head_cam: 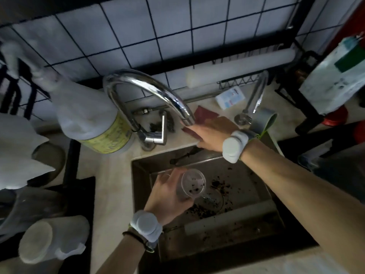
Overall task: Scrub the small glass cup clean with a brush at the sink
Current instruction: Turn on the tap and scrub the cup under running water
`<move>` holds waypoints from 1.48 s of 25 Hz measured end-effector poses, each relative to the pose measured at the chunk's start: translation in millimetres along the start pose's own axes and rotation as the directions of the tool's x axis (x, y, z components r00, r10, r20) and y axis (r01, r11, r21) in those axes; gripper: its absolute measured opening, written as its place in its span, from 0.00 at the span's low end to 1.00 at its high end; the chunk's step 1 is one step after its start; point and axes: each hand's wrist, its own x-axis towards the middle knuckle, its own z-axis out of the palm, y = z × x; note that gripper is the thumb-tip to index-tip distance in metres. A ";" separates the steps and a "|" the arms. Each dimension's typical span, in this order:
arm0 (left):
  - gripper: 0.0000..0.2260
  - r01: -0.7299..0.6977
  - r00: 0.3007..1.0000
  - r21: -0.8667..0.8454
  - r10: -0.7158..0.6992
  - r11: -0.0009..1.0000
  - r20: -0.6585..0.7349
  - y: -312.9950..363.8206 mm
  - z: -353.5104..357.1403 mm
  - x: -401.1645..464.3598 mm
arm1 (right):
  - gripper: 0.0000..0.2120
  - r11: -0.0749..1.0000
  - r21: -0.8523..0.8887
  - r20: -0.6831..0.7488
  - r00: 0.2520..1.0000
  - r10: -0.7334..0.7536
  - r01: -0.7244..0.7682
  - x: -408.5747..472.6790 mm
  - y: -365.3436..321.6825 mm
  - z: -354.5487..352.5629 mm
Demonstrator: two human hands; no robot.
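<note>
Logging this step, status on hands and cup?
Left hand holds small clear glass cup over steel sink, dark specks inside. Right hand reaching behind chrome faucet, empty. No brush in hand.

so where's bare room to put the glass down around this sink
Bare counter strip left of the sink, between it and the black rack. Behind the sink it's crowded: faucet, spray bottle, cloth under the right hand. Left hand holds the glass cup.

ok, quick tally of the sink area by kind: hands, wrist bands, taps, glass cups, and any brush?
Hands: 2, left hand holding the glass cup, right hand flat on the counter behind the sink
White wrist bands: 2
Taps: 2, large tap, small tap
Glass cups: 1
Brushes: 1, a dark one, blurry
Total: 8
</note>
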 end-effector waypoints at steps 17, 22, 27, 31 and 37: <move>0.28 0.103 0.989 -0.178 -0.120 0.979 -0.088 10.1 4.1 12.5 | 0.17 0.974 0.173 0.080 0.988 0.131 -0.143 68.5 7.5 15.3; 0.29 0.094 0.989 -0.175 -0.112 0.980 -0.099 13.3 3.8 14.9 | 0.18 0.970 0.185 0.098 0.985 0.141 -0.157 64.9 3.1 12.2; 0.29 0.114 0.983 -0.234 -0.144 0.966 -0.115 20.0 7.2 20.6 | 0.17 0.986 0.090 0.104 0.986 0.132 -0.141 55.8 1.3 -1.5; 0.29 0.128 0.975 -0.286 -0.173 0.950 -0.138 20.9 7.6 25.0 | 0.15 0.983 0.064 0.116 0.980 0.161 -0.169 43.3 -4.1 -14.4; 0.30 0.130 0.976 -0.287 -0.174 0.949 -0.132 21.3 7.9 24.1 | 0.14 0.981 0.091 0.148 0.976 0.157 -0.171 36.9 -8.4 -24.2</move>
